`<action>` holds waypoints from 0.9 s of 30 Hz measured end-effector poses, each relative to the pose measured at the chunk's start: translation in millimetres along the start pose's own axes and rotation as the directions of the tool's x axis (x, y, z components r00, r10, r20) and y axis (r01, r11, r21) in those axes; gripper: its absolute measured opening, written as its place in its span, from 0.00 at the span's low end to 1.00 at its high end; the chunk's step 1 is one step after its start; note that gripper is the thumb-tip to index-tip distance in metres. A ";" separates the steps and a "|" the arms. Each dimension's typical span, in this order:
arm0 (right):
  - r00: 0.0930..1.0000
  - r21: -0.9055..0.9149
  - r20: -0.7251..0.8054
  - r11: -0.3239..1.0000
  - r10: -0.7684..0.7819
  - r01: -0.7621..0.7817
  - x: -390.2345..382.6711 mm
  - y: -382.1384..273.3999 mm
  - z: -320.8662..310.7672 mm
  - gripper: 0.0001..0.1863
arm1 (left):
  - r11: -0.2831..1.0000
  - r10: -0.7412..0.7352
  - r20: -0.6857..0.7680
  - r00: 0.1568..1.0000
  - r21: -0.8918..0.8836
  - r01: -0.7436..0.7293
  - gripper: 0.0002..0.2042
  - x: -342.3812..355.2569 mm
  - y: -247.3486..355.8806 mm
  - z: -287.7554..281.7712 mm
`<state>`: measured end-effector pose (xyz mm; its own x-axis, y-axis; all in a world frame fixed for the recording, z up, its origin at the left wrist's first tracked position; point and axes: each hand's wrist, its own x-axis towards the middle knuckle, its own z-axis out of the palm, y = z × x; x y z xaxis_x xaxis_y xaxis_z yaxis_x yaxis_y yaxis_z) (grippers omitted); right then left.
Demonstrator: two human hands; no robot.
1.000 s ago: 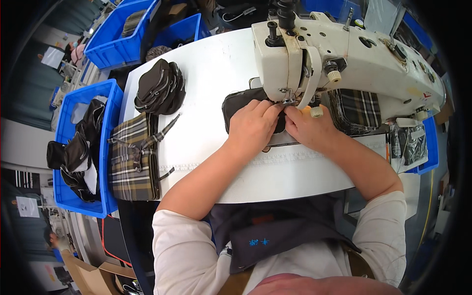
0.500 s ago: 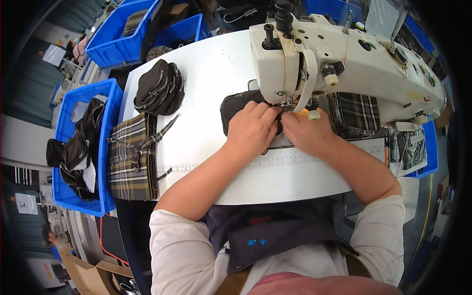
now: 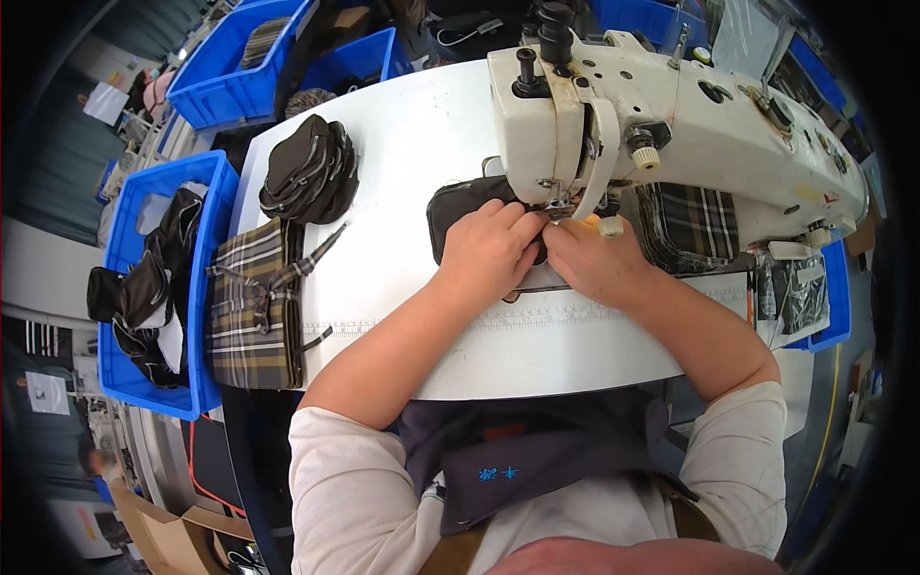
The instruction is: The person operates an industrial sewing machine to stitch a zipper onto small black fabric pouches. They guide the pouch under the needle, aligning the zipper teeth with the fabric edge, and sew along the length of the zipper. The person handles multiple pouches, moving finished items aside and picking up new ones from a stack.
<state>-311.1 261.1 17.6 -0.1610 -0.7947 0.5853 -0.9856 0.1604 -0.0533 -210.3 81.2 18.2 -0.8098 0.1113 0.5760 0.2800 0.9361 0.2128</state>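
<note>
A dark brown, rounded fabric piece [image 3: 450,218] lies flat on the white table under the head of a sewing machine [image 3: 539,144]. My left hand [image 3: 487,251] presses on the fabric, its fingers bent and gathered close to the presser foot [image 3: 559,206]. On the other side of the foot, my right hand [image 3: 596,261] pinches the near edge of the piece, with its fingertips partly behind the machine parts. Both thumbs point inward, close together. The needle point and the stitched edge are hidden by the fingers and the foot.
A pile of dark zippered pouches [image 3: 309,172] stands at the back left, with folded plaid cloth [image 3: 251,335] nearer me. A blue bin [image 3: 213,316] of dark pieces adjoins the table's left side. Plaid panels [image 3: 707,225] are stacked beneath the machine arm.
The hands and the fabric stay almost in place at the presser foot. Only a slight shift of the whole view shows.
</note>
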 end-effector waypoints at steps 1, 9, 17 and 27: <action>1.000 0.001 0.004 1.000 -0.010 0.010 0.2 1.5 1.1 0.09 | 1.000 -0.020 0.019 1.000 0.007 0.020 0.15 -0.5 1.2 0.1; 0.999 -0.018 0.027 1.000 -0.017 0.017 -7.5 2.9 7.1 0.11 | 0.998 -0.042 0.045 0.998 -0.036 0.044 0.13 1.6 0.2 1.0; 0.999 -0.003 -0.010 0.999 -0.037 0.037 -2.3 7.9 11.4 0.10 | 0.998 -0.056 0.051 0.997 0.043 0.054 0.13 1.1 -1.1 8.2; 0.998 -0.019 0.040 0.998 0.056 -0.055 -7.7 3.8 12.1 0.07 | 0.866 -0.135 0.326 0.936 -0.420 0.271 0.12 2.7 -13.8 -20.8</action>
<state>-314.2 260.8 3.1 -0.2175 -0.8073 0.5486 -0.9741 0.2150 -0.0698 -205.7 61.6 33.3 -0.9635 0.0862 0.2533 0.2394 0.7004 0.6724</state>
